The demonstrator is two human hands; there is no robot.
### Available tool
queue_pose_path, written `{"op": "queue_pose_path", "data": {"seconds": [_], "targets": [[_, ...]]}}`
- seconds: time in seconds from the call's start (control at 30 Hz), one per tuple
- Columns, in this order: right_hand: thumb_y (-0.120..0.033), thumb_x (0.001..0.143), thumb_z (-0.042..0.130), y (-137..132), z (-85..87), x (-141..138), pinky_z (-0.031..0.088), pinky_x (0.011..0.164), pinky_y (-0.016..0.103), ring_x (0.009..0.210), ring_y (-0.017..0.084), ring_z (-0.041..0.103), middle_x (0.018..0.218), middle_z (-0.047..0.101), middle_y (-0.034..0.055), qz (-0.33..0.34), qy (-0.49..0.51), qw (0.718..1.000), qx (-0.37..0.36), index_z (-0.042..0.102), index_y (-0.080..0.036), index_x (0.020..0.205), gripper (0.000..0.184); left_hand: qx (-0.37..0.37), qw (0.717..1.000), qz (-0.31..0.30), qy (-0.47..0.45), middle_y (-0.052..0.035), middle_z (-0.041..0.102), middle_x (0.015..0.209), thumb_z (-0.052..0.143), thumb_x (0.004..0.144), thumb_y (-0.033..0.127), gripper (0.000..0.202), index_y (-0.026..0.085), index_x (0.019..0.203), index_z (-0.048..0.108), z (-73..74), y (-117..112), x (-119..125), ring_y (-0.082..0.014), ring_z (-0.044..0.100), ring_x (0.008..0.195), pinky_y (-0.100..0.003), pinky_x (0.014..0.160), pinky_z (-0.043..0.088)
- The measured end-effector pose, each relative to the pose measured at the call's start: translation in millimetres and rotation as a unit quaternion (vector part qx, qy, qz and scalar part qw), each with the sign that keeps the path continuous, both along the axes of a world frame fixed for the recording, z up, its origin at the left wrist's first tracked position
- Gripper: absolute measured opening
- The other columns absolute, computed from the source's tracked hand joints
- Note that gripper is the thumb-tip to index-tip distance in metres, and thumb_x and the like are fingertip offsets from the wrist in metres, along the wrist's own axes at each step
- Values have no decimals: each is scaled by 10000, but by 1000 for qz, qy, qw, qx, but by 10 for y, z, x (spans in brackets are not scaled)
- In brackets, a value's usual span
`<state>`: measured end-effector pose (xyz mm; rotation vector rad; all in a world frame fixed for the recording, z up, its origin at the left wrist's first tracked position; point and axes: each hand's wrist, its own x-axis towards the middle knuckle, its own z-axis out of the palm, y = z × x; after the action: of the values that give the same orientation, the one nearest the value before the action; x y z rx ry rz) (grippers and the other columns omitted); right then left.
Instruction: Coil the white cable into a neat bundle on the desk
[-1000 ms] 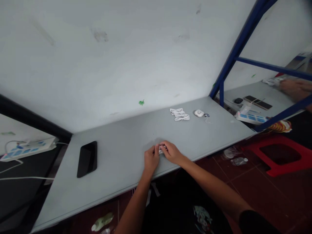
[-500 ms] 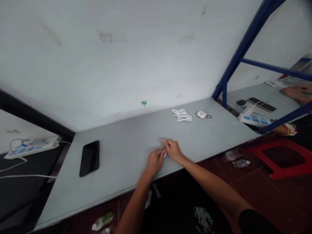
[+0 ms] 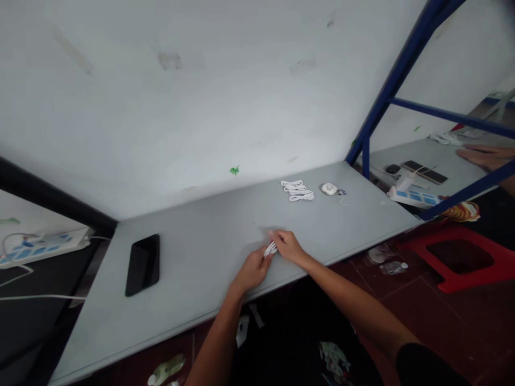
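Observation:
A bundle of white cable (image 3: 271, 249) is held between my two hands, above the front part of the grey table (image 3: 201, 241). My left hand (image 3: 254, 268) is closed around its near left end. At the far right end, the fingers of my right hand (image 3: 286, 245) pinch the strands. Only the middle of the bundle shows; both ends are hidden in my fingers. Beyond my hands lie several folded white cables (image 3: 298, 191) side by side. To their right is a small round white case (image 3: 329, 188) with a beaded charm (image 3: 341, 192) beside it.
A black phone (image 3: 143, 265) lies at the table's left. Power strips (image 3: 48, 247) sit past the left edge and past the blue frame (image 3: 378, 118) on the right. A red stool (image 3: 475, 262) stands on the floor. Another person's hand (image 3: 483, 155) rests at the neighbouring table.
My hands have moved slightly apart, the left one down and left, so more of the white cable bundle shows between them. The view has shifted a little.

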<state>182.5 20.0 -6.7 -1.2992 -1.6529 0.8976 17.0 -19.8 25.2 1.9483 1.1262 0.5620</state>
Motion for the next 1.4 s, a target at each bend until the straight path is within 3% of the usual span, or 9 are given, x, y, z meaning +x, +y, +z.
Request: {"op": "queue_pose_path", "data": {"seconds": [0.13, 0.23, 0.33, 0.43, 0.63, 0.77, 0.97, 1.23, 1.4], "targets": [[-476, 958, 383, 213, -84, 693, 436, 667, 297, 666, 189, 524, 675, 599, 41, -147, -100, 980, 86, 585, -195, 722, 418, -7, 998, 41, -52, -40, 655, 854, 385, 975, 389, 305, 179, 898, 592, -39, 12, -9, -186, 573, 792, -302, 751, 460], [-405, 895, 466, 459, -139, 1444, 415, 900, 429, 959, 284, 539, 953, 639, 161, -339, -222, 903, 141, 621, -144, 917, 304, -8, 996, 69, -56, -22, 620, 787, 393, 970, 413, 330, 179, 824, 574, -34, -1, 31, -176, 547, 750, -295, 715, 443], [-398, 832, 562, 647, -148, 1980, 378, 934, 499, 1080, 349, 491, 1123, 599, 228, -419, -308, 852, 64, 625, -82, 1065, 397, 1, 993, 105, -47, -7, 577, 708, 355, 978, 485, 420, 181, 776, 564, -41, -7, 76, -167, 523, 693, -286, 670, 422], [-363, 857, 530, 718, -122, 2152, 391, 896, 487, 1091, 360, 487, 1160, 598, 235, -422, -341, 840, -32, 674, -90, 1045, 361, 13, 990, 134, -33, 0, 552, 651, 294, 979, 559, 518, 184, 758, 576, -87, -13, 96, -161, 508, 638, -280, 625, 398], [-295, 922, 391, 495, -66, 1845, 405, 825, 408, 907, 299, 569, 902, 686, 206, -339, -320, 884, 29, 701, -102, 879, 367, 44, 986, 161, 25, -40, 633, 664, 179, 1013, 520, 621, 171, 810, 651, -165, -80, 151, -182, 588, 637, -291, 624, 408], [-344, 980, 315, 132, -47, 1094, 413, 694, 310, 683, 205, 570, 742, 656, 81, -164, -204, 962, 78, 635, -178, 862, 379, 88, 968, 135, 190, -85, 722, 812, 289, 1018, 461, 474, 199, 974, 682, -141, -164, 273, -216, 663, 714, -296, 658, 435], [-280, 1000, 286, -252, 79, 77, 420, 695, 291, 696, 188, 579, 730, 606, 29, -33, -137, 988, 62, 512, -225, 840, 283, 85, 945, 116, 295, -111, 746, 892, 322, 1023, 407, 391, 200, 1243, 570, -104, -222, 345, -248, 713, 783, -298, 663, 456], [-305, 968, 422, -437, 326, 202, 431, 681, 291, 694, 175, 549, 741, 602, 26, 28, -114, 991, 67, 537, -216, 773, 244, 93, 944, 116, 296, -106, 752, 965, 269, 1036, 392, 409, 212, 1174, 609, -74, -219, 335, -240, 716, 798, -293, 652, 461], [-349, 954, 463, -626, 377, 345, 378, 531, 268, 530, 144, 492, 605, 585, -13, 60, -60, 996, -29, 607, -215, 771, 269, 93, 949, 124, 275, -86, 750, 960, 281, 1033, 404, 400, 243, 1107, 639, -51, -228, 329, -220, 713, 791, -276, 650, 455]]}}
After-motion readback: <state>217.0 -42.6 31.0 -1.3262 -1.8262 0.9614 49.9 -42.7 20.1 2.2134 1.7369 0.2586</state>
